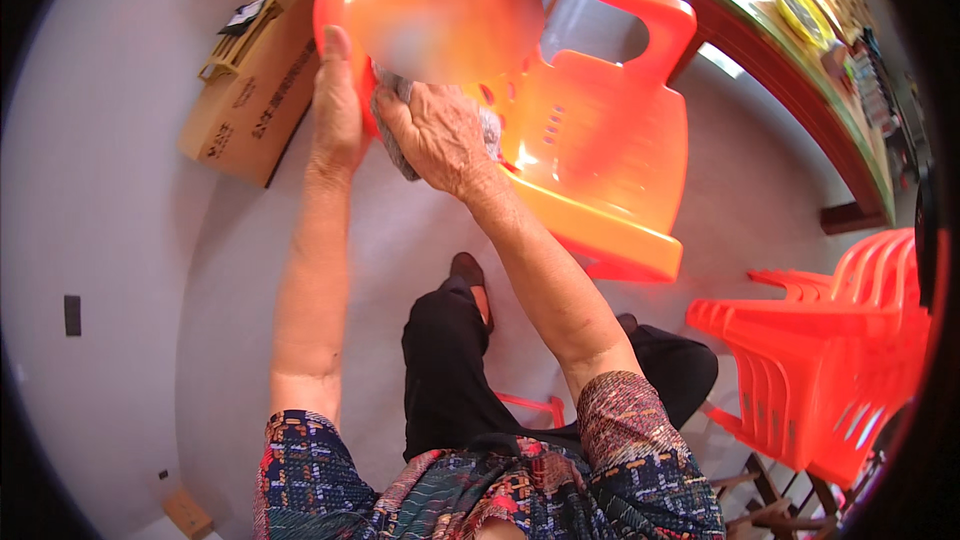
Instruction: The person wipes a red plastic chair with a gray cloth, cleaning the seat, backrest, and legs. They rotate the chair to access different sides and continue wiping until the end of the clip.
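Note:
A bright orange-red plastic armchair (pixel 600 155) is tipped in front of me, its slotted seat and one looped armrest in sight. Part of its upper left is smeared and blurred. My left hand (pixel 338 115) grips the chair's left rim, thumb up along the edge and fingers mostly hidden. Just right of it, my right hand (pixel 438 135) presses a crumpled grey cloth (pixel 397 145) against the chair, with the cloth showing on both sides of the hand.
A brown cardboard box (pixel 245 130) lies by the left wall, a small tan rack (pixel 235 45) on it. Stacked red plastic chairs (pixel 800 360) stand at right. Behind them curves a long wooden table (pixel 780 90) bearing clutter. A small carton (pixel 187 514) sits at lower left.

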